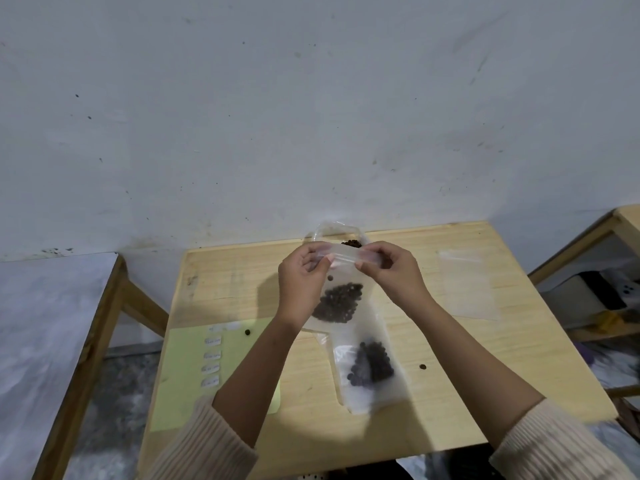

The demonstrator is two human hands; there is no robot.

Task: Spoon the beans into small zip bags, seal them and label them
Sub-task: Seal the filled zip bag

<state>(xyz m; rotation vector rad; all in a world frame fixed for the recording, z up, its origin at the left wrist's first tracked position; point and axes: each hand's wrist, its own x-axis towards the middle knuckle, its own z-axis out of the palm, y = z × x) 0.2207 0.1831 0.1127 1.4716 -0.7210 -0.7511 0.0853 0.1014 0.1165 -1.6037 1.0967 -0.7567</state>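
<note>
At the near left, a pale green sheet (180, 393) carries small white paper labels (212, 355), probably kept ready for labelling. The left hand (301, 282) pinches the left end of the zip strip on a clear plastic bag of dark beans (343, 271). The bag hangs between and below both hands. The right hand (391, 275) pinches the strip's right end, likely to press it sealed. Far right lie flat empty clear bags (467, 285).

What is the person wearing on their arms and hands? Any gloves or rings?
No gloves or rings show: the left hand and right hand are bare. Both arms wear cream, ribbed knit sleeves, the left sleeve and right sleeve, with the forearms uncovered.
</note>
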